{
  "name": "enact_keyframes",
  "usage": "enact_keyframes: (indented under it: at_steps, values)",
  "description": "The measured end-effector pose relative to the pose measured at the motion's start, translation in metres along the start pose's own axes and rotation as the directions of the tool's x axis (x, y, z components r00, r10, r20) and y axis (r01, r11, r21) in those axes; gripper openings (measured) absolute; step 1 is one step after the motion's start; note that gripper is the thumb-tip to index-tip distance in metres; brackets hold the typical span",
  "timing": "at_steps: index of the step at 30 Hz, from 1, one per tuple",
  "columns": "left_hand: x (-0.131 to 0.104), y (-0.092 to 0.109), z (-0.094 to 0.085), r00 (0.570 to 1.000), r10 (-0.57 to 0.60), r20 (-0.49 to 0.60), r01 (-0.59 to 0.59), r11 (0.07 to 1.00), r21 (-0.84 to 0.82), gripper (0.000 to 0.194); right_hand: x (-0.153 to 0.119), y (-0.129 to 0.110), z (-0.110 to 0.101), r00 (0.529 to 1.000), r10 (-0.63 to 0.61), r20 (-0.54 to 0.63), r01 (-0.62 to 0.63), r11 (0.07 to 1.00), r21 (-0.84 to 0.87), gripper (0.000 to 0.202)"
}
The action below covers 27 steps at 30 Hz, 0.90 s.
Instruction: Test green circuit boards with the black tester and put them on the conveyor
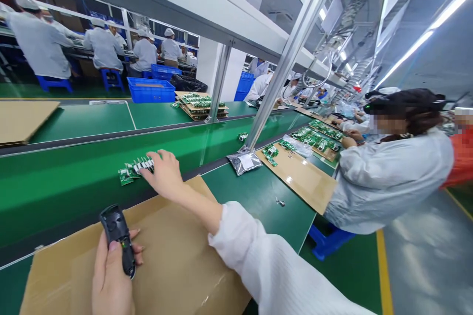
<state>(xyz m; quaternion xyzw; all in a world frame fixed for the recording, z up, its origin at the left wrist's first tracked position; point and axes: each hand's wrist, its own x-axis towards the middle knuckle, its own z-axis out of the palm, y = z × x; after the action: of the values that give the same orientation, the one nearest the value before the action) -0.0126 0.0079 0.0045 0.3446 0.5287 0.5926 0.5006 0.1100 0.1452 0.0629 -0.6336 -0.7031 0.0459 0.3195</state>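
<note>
My left hand (113, 275) is wrapped around a black handheld device (118, 236), shaped like a barcode scanner, with a small yellow-green light. It is above the brown cardboard sheet (177, 251) in front of me. My right hand (165, 173) reaches over the green conveyor belt (84, 172). Its thumb and fingers close on the right end of a row of small green circuit boards (129, 172) with white parts. The fingertips partly hide the boards there.
A silver bag (244, 161) lies beside a metal post (284, 54). On the right, a cardboard sheet (301, 177) bears circuit boards, near a seated co-worker (388, 177). Small loose parts (281, 202) lie on the green table. Stacked boards (201, 103) stand across the belt.
</note>
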Motion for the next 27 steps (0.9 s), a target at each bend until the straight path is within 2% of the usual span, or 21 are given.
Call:
enact_keyframes:
  at_steps: [2,4,6,7,9,11,13,15,21,25,27]
  values:
    - [0.001,0.0,0.0,1.0,-0.011,-0.008,0.011,1.0,0.004,0.046,-0.036,0.033,-0.036,0.998,-0.009,0.062,0.011,1.0,-0.021,0.034]
    - [0.002,-0.001,0.001,0.999,-0.04,-0.024,0.039,0.999,-0.008,0.046,-0.077,0.073,-0.073,0.985,0.165,0.057,-0.156,0.98,-0.127,0.023]
    - [0.003,-0.002,0.001,0.997,-0.072,-0.034,0.072,0.997,-0.023,0.046,-0.12,0.115,-0.108,0.942,0.336,-0.016,-0.332,0.919,-0.213,0.022]
    - [0.004,-0.003,0.001,0.996,-0.083,-0.038,0.082,0.996,-0.027,0.046,-0.141,0.134,-0.124,0.901,0.429,-0.068,-0.432,0.864,-0.26,0.024]
    - [0.005,-0.006,0.002,0.994,-0.096,-0.044,0.095,0.995,-0.025,0.045,-0.178,0.169,-0.152,0.778,0.598,-0.195,-0.624,0.696,-0.354,0.031]
    - [0.007,-0.008,0.001,0.993,-0.098,-0.057,0.097,0.995,-0.021,0.044,-0.206,0.193,-0.171,0.669,0.688,-0.282,-0.73,0.535,-0.426,0.04]
    - [0.008,-0.01,0.001,0.993,-0.1,-0.057,0.1,0.995,-0.014,0.045,-0.221,0.208,-0.18,0.623,0.727,-0.289,-0.752,0.453,-0.479,0.045]
    - [0.009,-0.012,-0.001,0.993,-0.099,-0.057,0.098,0.995,-0.015,0.046,-0.226,0.216,-0.179,0.619,0.743,-0.254,-0.737,0.438,-0.515,0.045]
    - [0.013,-0.015,-0.005,0.993,-0.113,-0.032,0.112,0.993,-0.032,0.046,-0.221,0.221,-0.165,0.648,0.741,-0.174,-0.696,0.485,-0.529,0.018]
    - [0.013,-0.015,-0.006,0.996,-0.082,-0.021,0.082,0.996,-0.021,0.045,-0.223,0.228,-0.171,0.648,0.747,-0.148,-0.718,0.535,-0.445,0.007]
    - [0.013,-0.015,-0.006,0.996,-0.087,-0.03,0.086,0.996,-0.019,0.044,-0.224,0.233,-0.178,0.634,0.762,-0.131,-0.747,0.56,-0.359,0.01]
